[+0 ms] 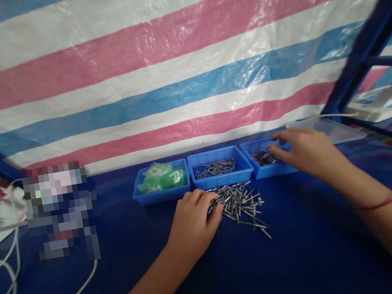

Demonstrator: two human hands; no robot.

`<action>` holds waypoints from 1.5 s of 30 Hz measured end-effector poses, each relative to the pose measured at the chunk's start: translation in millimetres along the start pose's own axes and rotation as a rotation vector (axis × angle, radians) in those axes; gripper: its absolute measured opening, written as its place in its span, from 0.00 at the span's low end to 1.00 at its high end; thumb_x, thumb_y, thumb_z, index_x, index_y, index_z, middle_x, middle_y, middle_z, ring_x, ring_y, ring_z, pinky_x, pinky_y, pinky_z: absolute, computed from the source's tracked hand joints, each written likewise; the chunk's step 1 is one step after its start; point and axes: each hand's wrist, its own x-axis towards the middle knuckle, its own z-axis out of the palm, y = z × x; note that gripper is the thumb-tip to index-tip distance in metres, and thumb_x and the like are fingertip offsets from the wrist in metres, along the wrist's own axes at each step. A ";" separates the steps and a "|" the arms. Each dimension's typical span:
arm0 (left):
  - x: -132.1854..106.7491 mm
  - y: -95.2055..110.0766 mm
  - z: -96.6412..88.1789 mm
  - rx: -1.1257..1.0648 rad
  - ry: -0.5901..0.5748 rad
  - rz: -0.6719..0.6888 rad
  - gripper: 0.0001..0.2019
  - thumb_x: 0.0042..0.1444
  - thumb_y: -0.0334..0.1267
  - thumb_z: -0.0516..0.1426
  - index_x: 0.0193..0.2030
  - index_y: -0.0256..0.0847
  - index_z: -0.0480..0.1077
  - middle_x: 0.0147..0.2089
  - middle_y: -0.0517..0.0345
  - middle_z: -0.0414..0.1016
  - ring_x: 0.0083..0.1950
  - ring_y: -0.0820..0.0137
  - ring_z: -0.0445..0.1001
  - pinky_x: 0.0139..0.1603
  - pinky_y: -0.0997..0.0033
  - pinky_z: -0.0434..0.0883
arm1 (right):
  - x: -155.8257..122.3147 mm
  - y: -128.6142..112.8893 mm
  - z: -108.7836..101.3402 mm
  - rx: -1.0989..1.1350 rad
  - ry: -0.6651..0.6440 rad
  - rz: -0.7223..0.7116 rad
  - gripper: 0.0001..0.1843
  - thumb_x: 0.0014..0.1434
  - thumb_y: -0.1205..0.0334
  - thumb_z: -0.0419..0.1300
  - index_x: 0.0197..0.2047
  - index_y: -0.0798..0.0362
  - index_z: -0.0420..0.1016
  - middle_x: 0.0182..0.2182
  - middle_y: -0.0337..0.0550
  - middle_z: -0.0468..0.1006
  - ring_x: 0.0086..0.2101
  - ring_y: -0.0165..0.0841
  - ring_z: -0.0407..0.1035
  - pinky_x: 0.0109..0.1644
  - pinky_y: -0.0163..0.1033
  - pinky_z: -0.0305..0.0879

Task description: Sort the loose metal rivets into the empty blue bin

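Note:
My left hand point(195, 216) rests at the left edge of a loose pile of thin metal pins point(241, 202) on the blue tabletop. Its thumb and forefinger are apart, touching the pins, and none is seen gripped. Over the right blue bin point(273, 169) hovers my right hand point(304, 150), thumb and fingers apart with nothing visible between them. Dark metal pins point(263, 157) lie in that bin, partly hidden by the hand. In the middle blue bin point(223, 180) are more pins point(216, 168). The left blue bin point(162, 196) holds small clear bags with green and white contents point(161, 177).
White cables point(14, 283) trail across the table's left side near a blurred-out patch point(59, 210). A clear plastic sheet or lid point(332, 130) lies behind my right hand. Striped tarpaulin point(171, 86) hangs behind the bins, between blue frame posts point(362, 39).

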 end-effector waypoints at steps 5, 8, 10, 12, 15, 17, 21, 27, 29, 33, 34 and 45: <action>-2.9 -3.5 0.4 0.125 -0.056 0.011 0.12 0.62 0.43 0.52 0.49 0.45 0.71 0.48 0.55 0.71 0.48 0.63 0.68 0.46 0.63 0.64 | -8.1 -36.5 -7.3 0.257 0.041 -0.134 0.10 0.60 0.58 0.55 0.34 0.54 0.74 0.29 0.46 0.76 0.31 0.38 0.69 0.38 0.42 0.62; -3.3 -4.1 1.8 0.156 -0.081 0.032 0.10 0.63 0.42 0.52 0.45 0.45 0.72 0.46 0.57 0.72 0.46 0.64 0.69 0.43 0.64 0.64 | -20.5 -71.5 -12.5 0.404 -0.065 -0.284 0.10 0.62 0.61 0.53 0.32 0.53 0.73 0.29 0.45 0.76 0.32 0.36 0.69 0.39 0.42 0.62; -2.6 -3.6 3.0 0.170 -0.089 0.034 0.08 0.63 0.40 0.52 0.43 0.45 0.72 0.45 0.57 0.72 0.44 0.64 0.69 0.41 0.65 0.63 | -28.8 -89.2 -11.6 0.457 -0.155 -0.408 0.11 0.62 0.64 0.52 0.32 0.53 0.73 0.28 0.43 0.75 0.31 0.35 0.68 0.38 0.41 0.61; -1.7 -3.2 4.1 0.176 -0.093 0.022 0.08 0.62 0.39 0.52 0.43 0.44 0.71 0.44 0.57 0.73 0.44 0.65 0.70 0.40 0.66 0.63 | -35.2 -100.0 -8.5 0.479 -0.234 -0.490 0.11 0.62 0.66 0.52 0.30 0.53 0.73 0.27 0.43 0.74 0.30 0.34 0.67 0.37 0.40 0.61; -0.9 -3.8 5.5 0.183 -0.096 -0.004 0.08 0.62 0.41 0.53 0.44 0.44 0.71 0.43 0.56 0.72 0.43 0.64 0.70 0.40 0.66 0.63 | -40.3 -106.2 -3.8 0.499 -0.294 -0.513 0.11 0.61 0.68 0.53 0.28 0.54 0.72 0.25 0.42 0.72 0.30 0.34 0.66 0.35 0.39 0.60; -1.0 -4.5 5.9 0.189 -0.105 -0.008 0.08 0.62 0.41 0.52 0.42 0.44 0.71 0.42 0.57 0.72 0.43 0.64 0.70 0.39 0.66 0.63 | -41.3 -107.1 -2.1 0.510 -0.302 -0.509 0.10 0.61 0.69 0.54 0.28 0.54 0.72 0.25 0.41 0.72 0.30 0.33 0.66 0.35 0.38 0.60; -2.3 -4.5 6.5 0.198 -0.123 -0.003 0.08 0.63 0.39 0.51 0.40 0.44 0.71 0.42 0.57 0.71 0.42 0.65 0.69 0.39 0.66 0.63 | -41.9 -107.2 -0.7 0.505 -0.315 -0.508 0.10 0.61 0.69 0.54 0.28 0.54 0.72 0.25 0.41 0.72 0.29 0.33 0.65 0.35 0.38 0.60; -4.2 -2.7 9.4 0.217 -0.113 -0.001 0.09 0.65 0.37 0.48 0.38 0.42 0.68 0.41 0.56 0.70 0.42 0.65 0.68 0.38 0.66 0.63 | -43.6 -105.7 2.9 0.478 -0.359 -0.493 0.06 0.61 0.65 0.55 0.35 0.54 0.73 0.28 0.42 0.73 0.32 0.35 0.66 0.38 0.41 0.61; -4.4 -1.8 10.9 0.210 -0.096 0.000 0.09 0.65 0.36 0.47 0.38 0.41 0.67 0.41 0.55 0.69 0.42 0.64 0.68 0.39 0.65 0.63 | -44.0 -106.2 4.0 0.497 -0.362 -0.497 0.05 0.60 0.65 0.57 0.37 0.53 0.73 0.30 0.42 0.73 0.33 0.36 0.67 0.39 0.41 0.61; -4.2 0.6 12.3 0.139 -0.020 0.005 0.09 0.65 0.34 0.45 0.39 0.39 0.65 0.41 0.55 0.68 0.42 0.65 0.67 0.41 0.64 0.64 | -45.0 -109.5 5.1 0.564 -0.349 -0.514 0.05 0.60 0.64 0.57 0.37 0.53 0.73 0.32 0.42 0.74 0.35 0.35 0.68 0.41 0.42 0.62; -4.0 1.0 11.9 0.115 0.003 0.003 0.08 0.65 0.34 0.45 0.39 0.39 0.64 0.41 0.55 0.68 0.42 0.65 0.67 0.41 0.64 0.64 | -45.4 -110.6 5.3 0.581 -0.344 -0.512 0.05 0.61 0.65 0.56 0.37 0.53 0.73 0.32 0.43 0.74 0.35 0.35 0.68 0.42 0.42 0.62; 0.4 0.6 9.7 -0.380 0.182 -0.022 0.05 0.60 0.34 0.54 0.44 0.40 0.66 0.40 0.57 0.70 0.40 0.70 0.69 0.42 0.70 0.65 | -46.6 -116.4 2.2 0.910 -0.350 -0.270 0.06 0.61 0.65 0.56 0.35 0.52 0.74 0.33 0.42 0.76 0.35 0.32 0.68 0.40 0.39 0.63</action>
